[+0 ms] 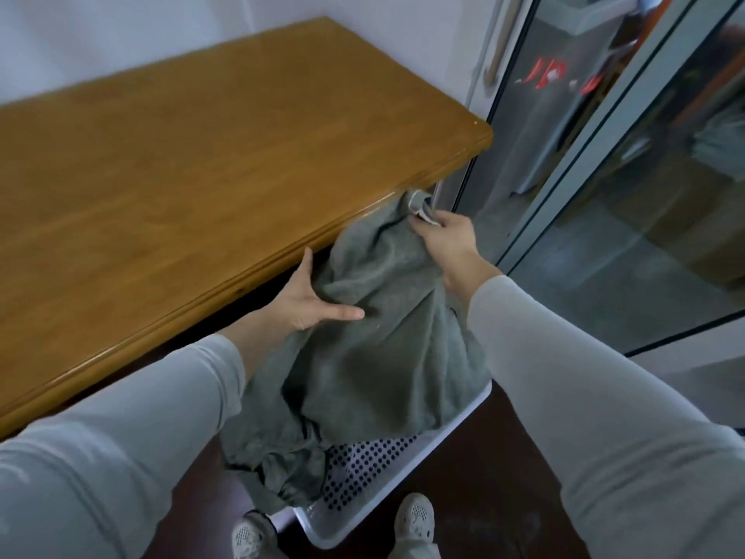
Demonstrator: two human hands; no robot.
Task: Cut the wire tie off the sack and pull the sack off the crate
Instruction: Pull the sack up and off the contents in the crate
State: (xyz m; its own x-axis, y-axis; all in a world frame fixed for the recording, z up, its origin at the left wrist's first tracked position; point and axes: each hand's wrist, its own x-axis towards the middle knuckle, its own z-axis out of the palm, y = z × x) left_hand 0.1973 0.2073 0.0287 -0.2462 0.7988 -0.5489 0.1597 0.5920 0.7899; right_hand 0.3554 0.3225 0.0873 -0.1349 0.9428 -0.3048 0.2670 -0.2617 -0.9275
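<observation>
A grey-green cloth sack [375, 349] drapes loosely over a white perforated crate [403, 494] standing on the floor beside the table. The crate's near corner and dotted wall show below the cloth. My left hand [306, 300] presses on the sack's left side, thumb up by the table edge and fingers straight. My right hand [447, 240] grips the sack's far top end, where a pale hem or label bunches under the fingers. No wire tie or cutting tool is visible.
A wooden table [193, 163] fills the left, its edge right against the sack. A glass door and metal frame [596, 163] stand close on the right. My two shoes [415, 514] are on the dark floor beside the crate's near corner.
</observation>
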